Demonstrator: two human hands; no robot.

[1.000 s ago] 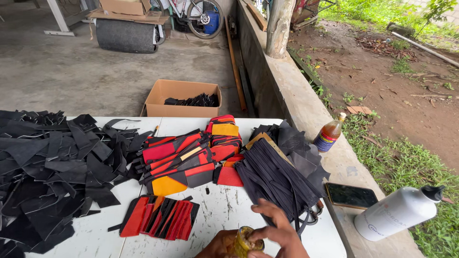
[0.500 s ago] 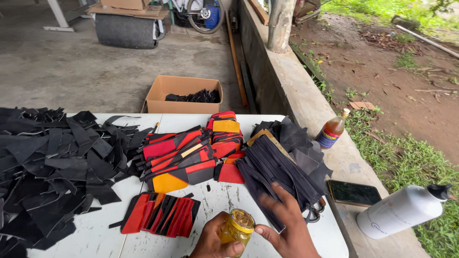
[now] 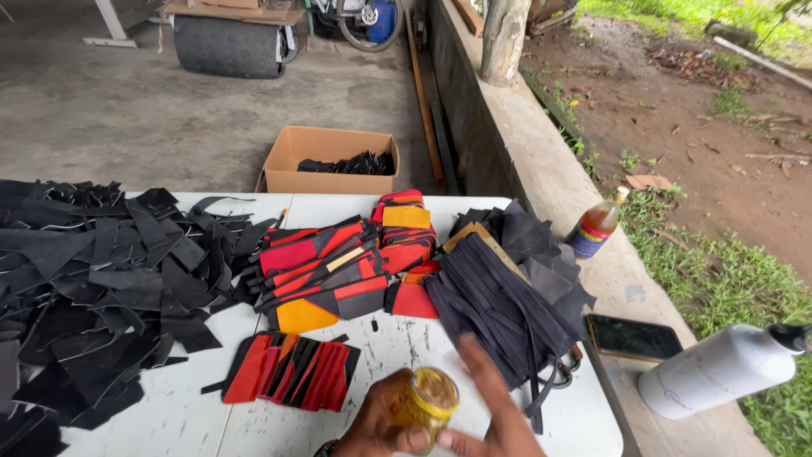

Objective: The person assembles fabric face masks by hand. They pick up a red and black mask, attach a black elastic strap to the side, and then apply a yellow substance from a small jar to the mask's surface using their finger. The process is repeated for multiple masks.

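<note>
White table (image 3: 203,423) — jar (image 3: 425,404) in left grip (image 3: 385,419), right grip (image 3: 499,415) touching

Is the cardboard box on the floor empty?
No, the cardboard box on the floor holds a heap of black scraps at its far side.

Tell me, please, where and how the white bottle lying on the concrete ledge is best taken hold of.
Grip the white bottle around the middle of its round body, coming down from above. It lies on its side on the ledge, black cap pointing right, so the body is the widest free part; the phone lies close on its left.
</note>
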